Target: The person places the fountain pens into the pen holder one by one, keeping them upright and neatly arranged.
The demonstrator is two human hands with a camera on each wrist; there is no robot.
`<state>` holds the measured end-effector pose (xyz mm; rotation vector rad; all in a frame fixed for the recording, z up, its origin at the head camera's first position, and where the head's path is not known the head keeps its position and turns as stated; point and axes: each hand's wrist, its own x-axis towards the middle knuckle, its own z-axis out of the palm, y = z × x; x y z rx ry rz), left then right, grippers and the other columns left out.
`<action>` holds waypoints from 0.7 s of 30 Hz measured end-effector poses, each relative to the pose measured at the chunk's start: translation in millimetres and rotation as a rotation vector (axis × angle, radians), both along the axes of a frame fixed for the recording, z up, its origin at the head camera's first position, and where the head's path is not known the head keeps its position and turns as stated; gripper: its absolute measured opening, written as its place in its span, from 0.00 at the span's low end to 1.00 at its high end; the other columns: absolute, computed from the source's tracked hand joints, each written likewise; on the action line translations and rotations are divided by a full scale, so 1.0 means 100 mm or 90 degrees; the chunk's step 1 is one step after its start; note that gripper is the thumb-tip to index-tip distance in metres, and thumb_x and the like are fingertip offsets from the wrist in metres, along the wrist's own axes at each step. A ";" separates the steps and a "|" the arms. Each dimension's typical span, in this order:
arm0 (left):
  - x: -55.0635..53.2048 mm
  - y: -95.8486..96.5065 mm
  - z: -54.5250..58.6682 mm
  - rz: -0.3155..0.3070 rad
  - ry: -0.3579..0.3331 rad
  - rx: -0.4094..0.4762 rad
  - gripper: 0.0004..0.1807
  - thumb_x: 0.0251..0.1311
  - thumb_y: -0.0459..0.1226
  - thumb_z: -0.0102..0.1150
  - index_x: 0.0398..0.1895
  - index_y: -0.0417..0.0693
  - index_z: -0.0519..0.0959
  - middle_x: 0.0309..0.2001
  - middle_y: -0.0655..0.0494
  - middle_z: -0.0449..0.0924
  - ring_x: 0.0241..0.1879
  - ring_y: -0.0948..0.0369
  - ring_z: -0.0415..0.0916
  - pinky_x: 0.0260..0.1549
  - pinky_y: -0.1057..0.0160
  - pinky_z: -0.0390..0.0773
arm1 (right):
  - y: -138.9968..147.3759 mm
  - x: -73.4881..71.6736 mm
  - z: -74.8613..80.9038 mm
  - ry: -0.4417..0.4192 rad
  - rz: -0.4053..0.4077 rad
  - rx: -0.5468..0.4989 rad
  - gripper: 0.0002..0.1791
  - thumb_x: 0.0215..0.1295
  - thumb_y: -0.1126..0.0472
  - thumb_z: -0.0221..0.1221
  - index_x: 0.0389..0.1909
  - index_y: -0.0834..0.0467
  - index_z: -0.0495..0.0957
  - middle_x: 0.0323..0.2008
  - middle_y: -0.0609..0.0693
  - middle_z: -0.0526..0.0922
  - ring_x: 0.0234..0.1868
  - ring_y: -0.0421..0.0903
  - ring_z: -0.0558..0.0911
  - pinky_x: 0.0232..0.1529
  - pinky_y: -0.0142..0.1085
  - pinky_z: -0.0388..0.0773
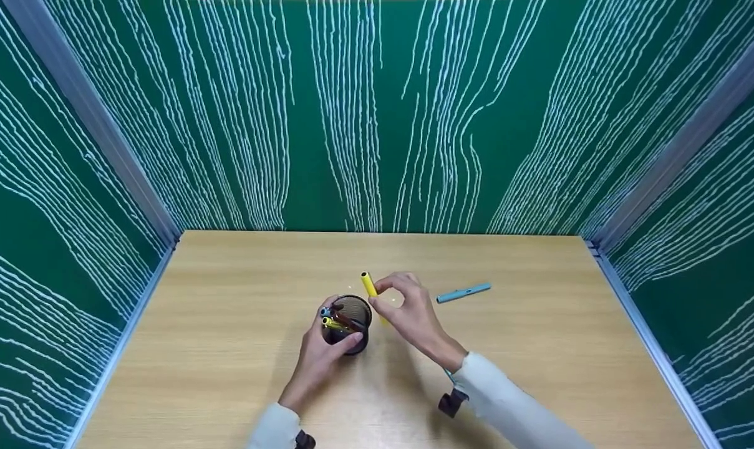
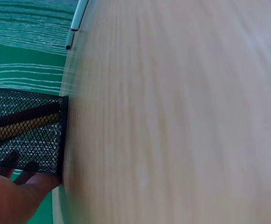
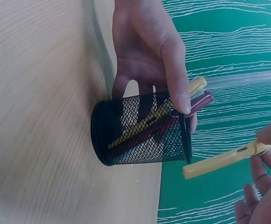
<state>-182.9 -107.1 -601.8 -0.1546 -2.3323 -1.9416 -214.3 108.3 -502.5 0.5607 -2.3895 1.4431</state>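
Observation:
My left hand grips a black mesh pen holder, thumb over its near side near the rim and fingers round the back. The holder stands upright on the table. Inside lean a yellow pen, a dark red pen and a blue-tipped pen. Just right of the holder, my right hand pinches another yellow pen between thumb and fingertips. In the right wrist view this pen's lower end is close beside the holder's rim, outside it.
A light blue pen lies on the wooden table to the right of my right hand. Part of a second teal pen shows beside the right sleeve. Green panels with white wavy lines enclose the table at the back and sides.

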 end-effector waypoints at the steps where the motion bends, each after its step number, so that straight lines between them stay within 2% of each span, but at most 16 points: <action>1: 0.00 0.00 0.00 0.001 0.000 0.001 0.48 0.59 0.45 0.83 0.83 0.57 0.69 0.72 0.47 0.80 0.71 0.48 0.75 0.75 0.38 0.64 | -0.01 0.00 0.00 0.000 0.001 0.001 0.11 0.63 0.67 0.78 0.43 0.52 0.90 0.42 0.43 0.88 0.55 0.48 0.80 0.61 0.50 0.74; 9: -0.01 -0.01 0.00 -0.004 -0.010 -0.014 0.50 0.60 0.49 0.82 0.84 0.57 0.67 0.73 0.47 0.79 0.72 0.47 0.74 0.75 0.37 0.63 | -0.11 -0.02 0.04 -0.025 0.007 0.006 0.11 0.64 0.66 0.77 0.44 0.51 0.91 0.44 0.42 0.87 0.58 0.48 0.79 0.64 0.54 0.74; 14: -0.02 -0.01 -0.02 0.000 0.013 -0.038 0.49 0.61 0.52 0.80 0.84 0.56 0.67 0.72 0.45 0.79 0.70 0.47 0.76 0.71 0.35 0.68 | -0.18 -0.03 0.05 -0.036 0.016 0.008 0.10 0.65 0.66 0.76 0.44 0.50 0.91 0.45 0.42 0.86 0.59 0.48 0.79 0.65 0.54 0.74; 16: -0.02 -0.01 -0.03 -0.001 0.020 -0.041 0.49 0.62 0.52 0.80 0.83 0.57 0.67 0.72 0.47 0.80 0.69 0.47 0.77 0.70 0.35 0.69 | -0.21 -0.03 0.04 -0.041 0.024 0.007 0.11 0.65 0.67 0.76 0.45 0.50 0.91 0.45 0.43 0.86 0.58 0.48 0.78 0.65 0.54 0.73; 21: -0.02 -0.03 -0.02 -0.017 0.003 -0.014 0.49 0.60 0.51 0.82 0.83 0.61 0.67 0.72 0.53 0.80 0.69 0.50 0.76 0.73 0.37 0.66 | -0.27 -0.04 0.05 -0.046 0.039 0.006 0.11 0.66 0.67 0.76 0.44 0.49 0.91 0.44 0.42 0.86 0.58 0.47 0.77 0.63 0.54 0.72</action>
